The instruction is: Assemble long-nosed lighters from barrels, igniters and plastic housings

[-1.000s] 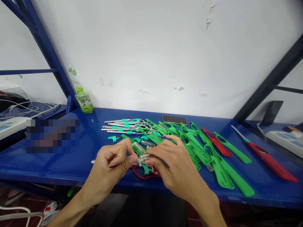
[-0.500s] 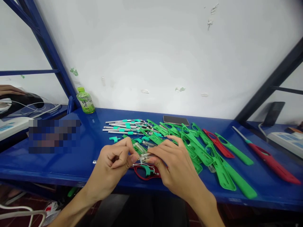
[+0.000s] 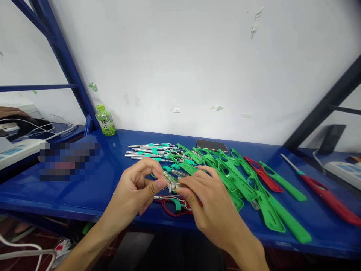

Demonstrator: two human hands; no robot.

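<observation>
A small clear lighter gas tank (image 3: 176, 185) with a metal-looking valve end lies between my hands, above the blue table (image 3: 93, 194). My right hand (image 3: 211, 195) is closed around its body, which the fingers partly cover. At the valve end, my left hand (image 3: 138, 186) pinches with thumb and forefinger; the exact part under the fingertips is too small to tell. Just below sits a red lighter half-shell (image 3: 167, 211) with a teal trigger (image 3: 176, 204) and thin wires, partly hidden by my right hand. Another clear gas tank (image 3: 179, 173) rests behind the fingers.
Metal lighter tubes (image 3: 146, 155) with teal pieces lie behind my hands. Several green half-shells (image 3: 242, 184) are piled to the right, near a red shell (image 3: 263, 175) and a red lighter (image 3: 324, 195). A phone (image 3: 211, 145) and a green bottle (image 3: 106, 122) stand farther back.
My left thumb and forefinger have shifted on the valve end, and the other left fingers have opened out a little. My right hand keeps its hold. The view has shifted slightly.
</observation>
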